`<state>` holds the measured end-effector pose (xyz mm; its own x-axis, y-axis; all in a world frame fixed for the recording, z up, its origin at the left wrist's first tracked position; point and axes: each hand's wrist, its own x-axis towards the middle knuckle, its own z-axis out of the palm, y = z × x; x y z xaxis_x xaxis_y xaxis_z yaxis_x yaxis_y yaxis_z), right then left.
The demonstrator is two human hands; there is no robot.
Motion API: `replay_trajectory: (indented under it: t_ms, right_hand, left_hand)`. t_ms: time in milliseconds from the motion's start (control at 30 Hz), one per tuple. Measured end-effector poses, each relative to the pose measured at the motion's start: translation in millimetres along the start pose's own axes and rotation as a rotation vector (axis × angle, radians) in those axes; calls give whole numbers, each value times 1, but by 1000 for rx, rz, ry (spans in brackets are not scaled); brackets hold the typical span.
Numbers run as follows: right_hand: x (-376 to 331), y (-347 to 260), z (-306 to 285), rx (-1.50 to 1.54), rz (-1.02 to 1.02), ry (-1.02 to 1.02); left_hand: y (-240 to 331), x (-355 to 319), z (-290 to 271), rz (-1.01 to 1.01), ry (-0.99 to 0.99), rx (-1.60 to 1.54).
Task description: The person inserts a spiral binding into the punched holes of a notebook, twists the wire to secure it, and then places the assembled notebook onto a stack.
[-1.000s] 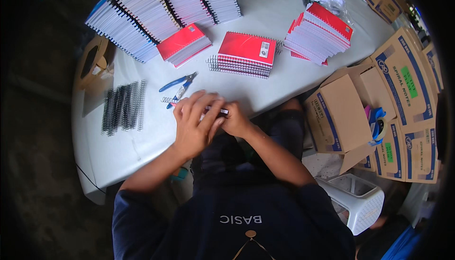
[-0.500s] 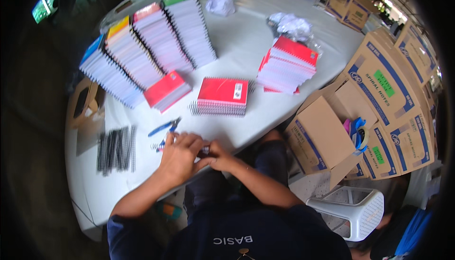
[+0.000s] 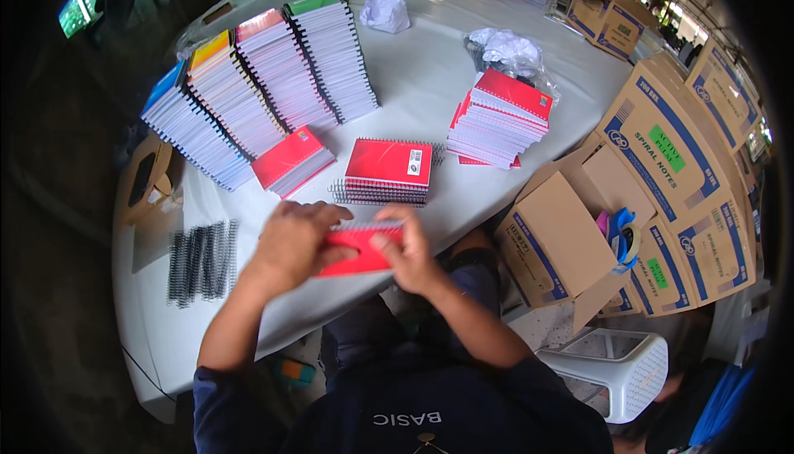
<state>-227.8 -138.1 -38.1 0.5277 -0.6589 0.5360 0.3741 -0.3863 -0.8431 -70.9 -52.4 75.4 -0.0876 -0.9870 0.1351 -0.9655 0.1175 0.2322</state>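
Note:
A red notebook point(image 3: 357, 260) is held flat between my two hands at the near edge of the table, its row of holes or binding along the far side. My left hand point(image 3: 296, 243) grips its left end, fingers curled over the far edge. At the right end my right hand point(image 3: 405, 251) pinches it, thumb on the cover. Just beyond lies a stack of red spiral notebooks point(image 3: 387, 163) with dark coils sticking out at its sides. Left of that is a smaller red-covered stack point(image 3: 289, 160). Black spiral coils point(image 3: 201, 262) lie to the left of my left hand.
Tall notebook stacks point(image 3: 265, 82) with blue, yellow, pink and green tops stand at the back left. A red-covered pile point(image 3: 500, 119) sits at the right beside crumpled plastic point(image 3: 513, 49). An open carton point(image 3: 542, 247), stacked cartons point(image 3: 670, 148) and a white stool point(image 3: 620, 371) are off the table's right side.
Both hands have shifted apart, and the red notebook has come into plain view between them. The blue-handled cutters that lay beyond my left hand no longer show.

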Motion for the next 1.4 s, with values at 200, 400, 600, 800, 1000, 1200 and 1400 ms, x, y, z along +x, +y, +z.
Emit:
replay_trajectory:
  t_ms: [200, 400, 600, 800, 1000, 1200, 1400]
  right_hand:
    - [84, -18, -61, -371, -336, 21]
    - [30, 40, -76, -371, -54, 163]
    - [39, 58, -33, -396, 75, 273]
    - [40, 54, -30, -401, 92, 304]
    - [31, 49, -33, -489, 5, 436]
    - [23, 29, -11, -443, -359, 399]
    - [18, -6, 20, -459, -365, -48]
  left_hand:
    - [-35, 70, 32, 215, 696, 43]
    - [-45, 72, 104, 127, 697, -187]
    - [-57, 99, 132, -481, 876, -817]
    - [-62, 98, 130, -490, 1003, -738]
    - [-83, 70, 73, -285, 909, 193]
    - [-130, 11, 71, -439, 424, 181]
    - [-50, -20, 42, -426, 826, -958]
